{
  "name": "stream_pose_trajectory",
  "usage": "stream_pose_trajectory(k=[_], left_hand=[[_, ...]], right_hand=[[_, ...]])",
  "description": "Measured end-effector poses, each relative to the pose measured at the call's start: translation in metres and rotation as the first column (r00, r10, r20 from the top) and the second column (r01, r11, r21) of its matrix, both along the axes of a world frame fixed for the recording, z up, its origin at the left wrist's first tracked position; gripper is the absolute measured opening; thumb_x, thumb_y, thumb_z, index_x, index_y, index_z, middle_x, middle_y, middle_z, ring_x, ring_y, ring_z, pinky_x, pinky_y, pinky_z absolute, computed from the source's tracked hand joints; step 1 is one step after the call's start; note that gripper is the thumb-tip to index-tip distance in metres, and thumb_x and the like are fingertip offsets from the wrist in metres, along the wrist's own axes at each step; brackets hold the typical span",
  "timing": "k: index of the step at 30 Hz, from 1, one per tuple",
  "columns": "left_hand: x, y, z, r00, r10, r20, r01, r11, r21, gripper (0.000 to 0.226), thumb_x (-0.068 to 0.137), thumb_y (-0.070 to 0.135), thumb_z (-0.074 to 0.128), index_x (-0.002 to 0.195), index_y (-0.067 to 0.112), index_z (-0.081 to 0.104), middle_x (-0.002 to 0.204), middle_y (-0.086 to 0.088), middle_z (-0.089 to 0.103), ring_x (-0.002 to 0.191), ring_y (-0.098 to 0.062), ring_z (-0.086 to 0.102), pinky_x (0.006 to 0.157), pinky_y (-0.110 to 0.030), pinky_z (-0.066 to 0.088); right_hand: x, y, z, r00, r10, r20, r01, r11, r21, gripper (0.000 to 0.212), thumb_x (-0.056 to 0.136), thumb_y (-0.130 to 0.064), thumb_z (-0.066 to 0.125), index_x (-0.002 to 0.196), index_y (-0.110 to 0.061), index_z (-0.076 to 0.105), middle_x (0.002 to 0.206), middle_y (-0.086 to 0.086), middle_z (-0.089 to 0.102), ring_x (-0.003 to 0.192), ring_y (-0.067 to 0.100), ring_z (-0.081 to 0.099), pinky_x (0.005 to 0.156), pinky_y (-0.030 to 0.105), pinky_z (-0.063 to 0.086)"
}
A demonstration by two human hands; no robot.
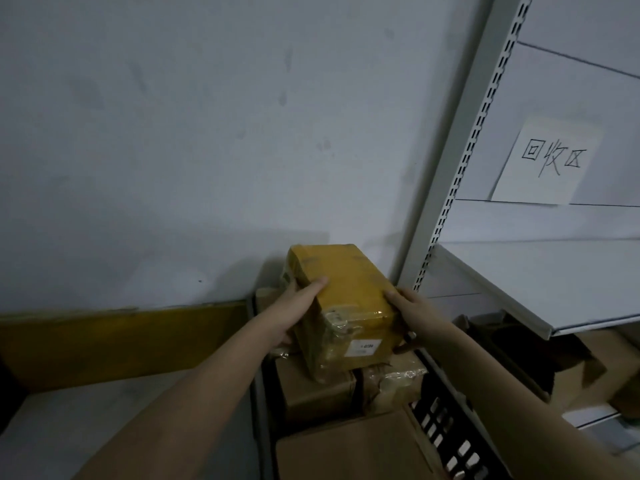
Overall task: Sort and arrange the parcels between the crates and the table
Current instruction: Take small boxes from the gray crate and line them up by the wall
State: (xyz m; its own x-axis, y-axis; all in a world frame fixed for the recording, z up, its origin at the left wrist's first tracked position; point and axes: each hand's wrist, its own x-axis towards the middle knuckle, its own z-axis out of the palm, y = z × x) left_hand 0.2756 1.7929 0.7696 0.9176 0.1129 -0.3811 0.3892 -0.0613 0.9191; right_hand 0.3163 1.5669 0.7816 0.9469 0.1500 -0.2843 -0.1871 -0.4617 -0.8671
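A yellow taped parcel with a white label on its near face is held above a dark crate. My left hand grips its left side, thumb on top. My right hand grips its right side, fingers curled under the edge. Below it in the crate lie brown cardboard parcels, one wrapped in clear tape, and a larger flat box nearer to me.
A grey table surface with a yellow back board lies to the left of the crate. On the right stands a white metal shelf rack with a handwritten paper sign; open cardboard boxes sit under its shelf.
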Motion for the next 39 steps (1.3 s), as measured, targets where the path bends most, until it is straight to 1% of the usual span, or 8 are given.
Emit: stream_pose_trajectory(k=[4,11,15,20,23,30,35,39], left_hand=[[0.005,-0.003,0.003,0.998,0.04,0.05,-0.03,0.979,-0.201,0.086,0.076,0.074,0.062,0.148,0.037,0.033,0.132,0.001,0.054,0.112,-0.024,0.054,0.103,-0.048,0.039],[0.002,0.019,0.026,0.898,0.324,0.297,-0.202,0.904,-0.377,0.065,0.087,0.04,0.071,0.145,0.03,0.041,0.133,-0.001,0.062,0.114,-0.025,0.062,0.095,-0.049,0.052],[-0.023,0.039,0.039,0.815,0.423,0.395,-0.314,0.897,-0.312,0.074,0.085,0.037,0.075,0.147,0.031,0.037,0.128,0.005,0.06,0.108,-0.018,0.062,0.081,-0.039,0.055],[-0.058,0.078,0.043,0.709,0.538,0.455,-0.476,0.842,-0.254,0.081,0.08,0.027,0.08,0.147,0.03,0.035,0.128,0.005,0.056,0.109,-0.018,0.059,0.087,-0.043,0.054],[-0.079,0.111,0.034,0.677,0.598,0.428,-0.542,0.799,-0.258,0.078,0.082,0.024,0.079,0.146,0.033,0.037,0.129,0.005,0.057,0.116,-0.025,0.056,0.096,-0.052,0.05],[-0.13,0.172,-0.014,0.628,0.676,0.386,-0.649,0.728,-0.221,0.08,0.081,0.024,0.079,0.148,0.036,0.036,0.132,0.007,0.056,0.118,-0.022,0.056,0.096,-0.049,0.049],[-0.148,0.187,-0.055,0.645,0.678,0.352,-0.667,0.724,-0.173,0.074,0.083,0.018,0.077,0.145,0.032,0.039,0.115,0.015,0.059,0.104,-0.013,0.059,0.077,-0.032,0.05],[-0.156,0.196,-0.077,0.696,0.652,0.3,-0.634,0.754,-0.17,0.071,0.081,0.022,0.079,0.138,0.04,0.042,0.12,0.014,0.06,0.107,-0.011,0.06,0.079,-0.032,0.052]], right_hand=[[-0.003,0.007,0.008,0.985,0.007,0.172,-0.019,0.997,0.072,0.027,0.103,-0.044,0.045,0.128,-0.032,0.044,0.11,-0.006,0.055,0.095,0.021,0.061,0.074,0.05,0.062],[-0.007,0.045,0.032,0.917,0.022,0.399,-0.1,0.979,0.176,0.036,0.104,-0.038,0.046,0.138,-0.027,0.043,0.116,0.001,0.064,0.096,0.017,0.066,0.074,0.033,0.056],[-0.019,0.082,0.024,0.892,0.068,0.447,-0.194,0.95,0.244,0.04,0.104,-0.041,0.045,0.142,-0.029,0.038,0.131,0.001,0.058,0.111,0.019,0.063,0.09,0.042,0.058],[-0.032,0.12,0.021,0.857,0.267,0.44,-0.403,0.88,0.251,0.043,0.103,-0.045,0.044,0.145,-0.036,0.036,0.136,-0.006,0.052,0.114,0.009,0.058,0.087,0.028,0.056],[-0.031,0.134,0.013,0.828,0.347,0.44,-0.427,0.899,0.095,0.046,0.103,-0.047,0.041,0.146,-0.032,0.039,0.142,-0.002,0.049,0.118,0.01,0.053,0.085,0.021,0.047],[-0.012,0.151,-0.062,0.898,0.394,0.197,-0.248,0.822,-0.513,0.085,0.088,-0.066,0.055,0.155,-0.025,0.021,0.161,0.011,0.018,0.144,0.041,0.022,0.112,0.057,0.031],[-0.006,0.174,-0.087,0.899,0.43,0.089,-0.286,0.727,-0.624,0.102,0.071,-0.083,0.058,0.155,-0.041,0.016,0.167,0.003,-0.004,0.15,0.044,0.001,0.111,0.068,0.021],[-0.003,0.175,-0.103,0.909,0.39,0.147,-0.204,0.724,-0.66,0.089,0.078,-0.072,0.06,0.152,-0.044,0.02,0.166,0.002,0.002,0.147,0.045,0.009,0.112,0.068,0.021]])
